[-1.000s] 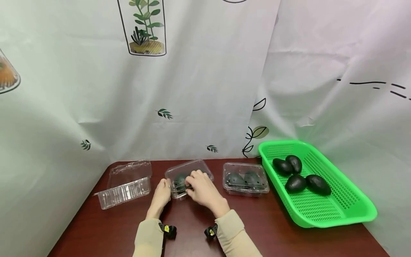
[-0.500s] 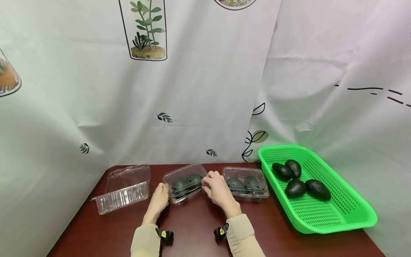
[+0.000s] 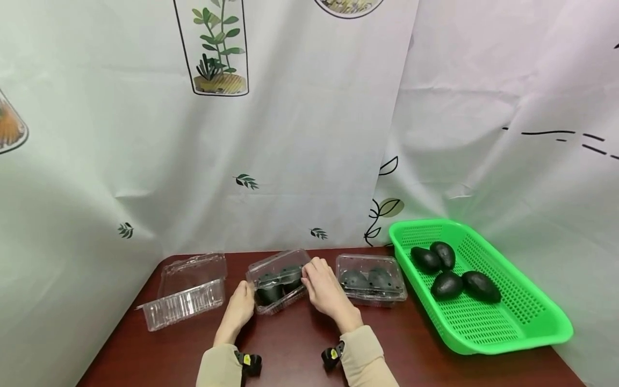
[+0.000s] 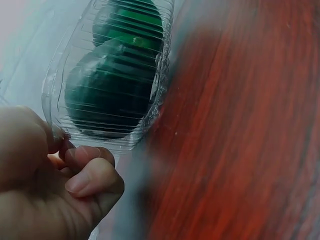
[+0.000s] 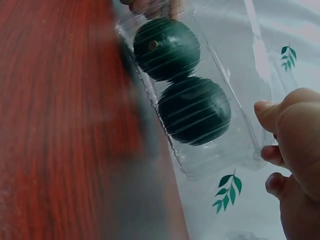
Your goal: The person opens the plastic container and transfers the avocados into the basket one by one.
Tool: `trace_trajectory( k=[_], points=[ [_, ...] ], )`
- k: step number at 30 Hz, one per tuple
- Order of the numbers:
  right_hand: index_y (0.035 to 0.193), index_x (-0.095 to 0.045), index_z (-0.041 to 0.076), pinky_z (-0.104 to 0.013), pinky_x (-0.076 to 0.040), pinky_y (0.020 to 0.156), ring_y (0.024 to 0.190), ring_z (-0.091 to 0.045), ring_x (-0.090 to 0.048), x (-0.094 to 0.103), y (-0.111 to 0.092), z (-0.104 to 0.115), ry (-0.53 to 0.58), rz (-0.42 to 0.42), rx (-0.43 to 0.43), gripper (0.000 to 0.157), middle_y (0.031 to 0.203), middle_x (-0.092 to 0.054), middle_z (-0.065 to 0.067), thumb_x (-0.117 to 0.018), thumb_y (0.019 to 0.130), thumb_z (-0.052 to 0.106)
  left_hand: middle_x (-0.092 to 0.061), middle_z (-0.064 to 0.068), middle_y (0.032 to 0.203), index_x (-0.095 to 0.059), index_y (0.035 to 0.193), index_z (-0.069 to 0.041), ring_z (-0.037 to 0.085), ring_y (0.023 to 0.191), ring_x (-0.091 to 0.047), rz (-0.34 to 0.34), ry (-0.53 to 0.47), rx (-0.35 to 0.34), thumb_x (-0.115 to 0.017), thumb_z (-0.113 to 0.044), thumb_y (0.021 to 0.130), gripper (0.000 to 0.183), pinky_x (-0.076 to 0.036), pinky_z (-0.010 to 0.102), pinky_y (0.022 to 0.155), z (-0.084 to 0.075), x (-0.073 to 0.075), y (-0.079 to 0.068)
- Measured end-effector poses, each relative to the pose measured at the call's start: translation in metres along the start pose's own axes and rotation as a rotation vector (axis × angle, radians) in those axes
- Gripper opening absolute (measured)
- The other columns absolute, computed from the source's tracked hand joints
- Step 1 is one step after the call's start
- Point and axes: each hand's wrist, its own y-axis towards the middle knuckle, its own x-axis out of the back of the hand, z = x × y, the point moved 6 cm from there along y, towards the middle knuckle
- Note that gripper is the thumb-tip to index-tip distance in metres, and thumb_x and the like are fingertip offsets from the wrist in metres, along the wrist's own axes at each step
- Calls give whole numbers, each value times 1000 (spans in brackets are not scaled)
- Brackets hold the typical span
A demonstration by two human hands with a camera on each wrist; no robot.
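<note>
A clear plastic clamshell box [image 3: 278, 263] holds two dark green avocados [image 4: 111, 92] and leans with its front side toward me. My left hand [image 3: 240, 305] pinches its left end between thumb and curled fingers. At the right end, my right hand [image 3: 326, 290] grips the edge; the right wrist view has its thumb and fingertips at the corner of the plastic. The ribbed side wall [image 5: 200, 117] shows both avocados lying side by side inside. Part of the right end is hidden behind my right fingers.
An open clamshell box [image 3: 186, 306] stands at the left. Another clamshell box [image 3: 369, 258], closed over two avocados, sits to the right. The green basket [image 3: 546, 314] beyond it holds several dark avocados [image 3: 447, 285]. A printed white cloth [image 3: 300, 134] hangs behind the table [image 3: 285, 355].
My right hand has moved from the front of the middle box to its right end. The box has tipped toward me, and its avocados now sit against the front side.
</note>
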Motion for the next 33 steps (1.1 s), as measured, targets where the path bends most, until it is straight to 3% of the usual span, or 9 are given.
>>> trace_trajectory(
  k=[6,12,16,25,28,33],
  points=[
    [89,-49,13,-31,-38,73,84,-18,-39,13,7,6,29,-60,-24,17,88,-40,1,-64,94,8,-43,6,72,-43,86,-5,20,65,-46,-10,-12,-21,-34,-18,107,27,-38,34,63,-4,0,0],
    [91,-51,14,-30,-37,74,86,-17,-39,19,14,20,27,-53,-31,13,89,-42,1,-61,97,11,-42,7,69,-40,87,-3,19,53,-45,27,-146,47,-33,-20,108,29,-39,32,53,-1,-2,0],
    [90,-53,14,-30,-39,75,87,-17,-41,23,14,18,33,-71,-48,12,91,-44,1,-63,96,12,-42,7,68,-42,88,0,18,52,-44,8,-184,49,-35,-20,108,30,-39,32,51,0,0,0],
    [90,-57,15,-31,-39,71,82,-15,-42,30,21,20,63,-136,-24,12,90,-46,2,-68,93,9,-39,5,67,-44,81,-5,20,58,-39,-80,-124,65,-40,-21,107,31,-34,33,57,-1,5,0],
    [91,-59,13,-31,-40,72,82,-16,-43,32,31,19,52,-126,-34,9,91,-48,0,-68,93,10,-38,4,68,-46,79,-6,20,62,-40,-122,-116,72,-44,-22,106,31,-33,34,60,-2,7,1],
    [93,-62,12,-35,-41,74,82,-19,-46,38,52,14,-10,-112,-46,6,92,-51,-2,-68,93,10,-41,3,69,-51,82,-4,21,67,-44,-132,-123,87,-46,-25,105,32,-34,34,64,-2,10,5]
  ],
)
